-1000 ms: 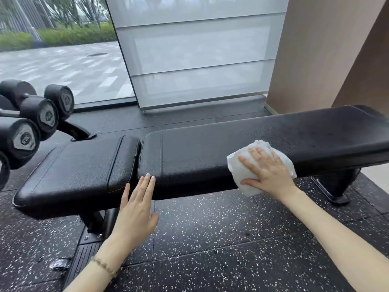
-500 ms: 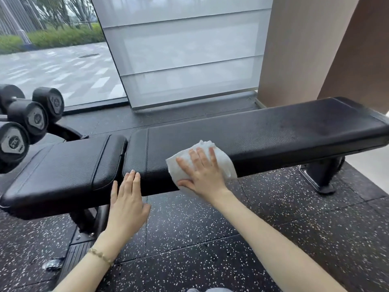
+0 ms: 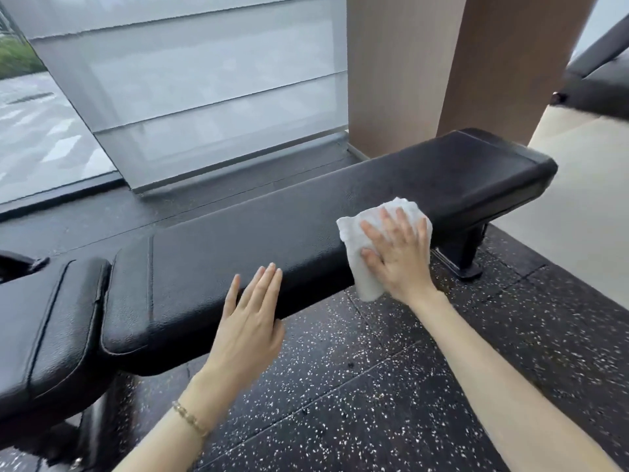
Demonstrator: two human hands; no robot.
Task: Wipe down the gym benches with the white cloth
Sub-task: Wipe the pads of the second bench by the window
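A long black padded gym bench (image 3: 272,233) runs from lower left to upper right, with a separate seat pad (image 3: 44,328) at its left end. My right hand (image 3: 398,253) lies flat on the white cloth (image 3: 360,264), pressing it against the bench's near edge toward the right end; the cloth drapes over the side. My left hand (image 3: 252,321) rests flat on the near edge around the middle of the long pad, fingers together and holding nothing.
The bench's black foot (image 3: 463,257) stands on speckled rubber floor (image 3: 374,386). A tan pillar (image 3: 442,63) rises behind the right end. Part of another black bench (image 3: 599,69) shows at the top right. A window with a blind (image 3: 204,90) is behind.
My right hand slid the cloth left along the near edge, then back right toward the bench's far end. My left hand shifted right along the edge. The view turned right, and the dumbbells left the frame.
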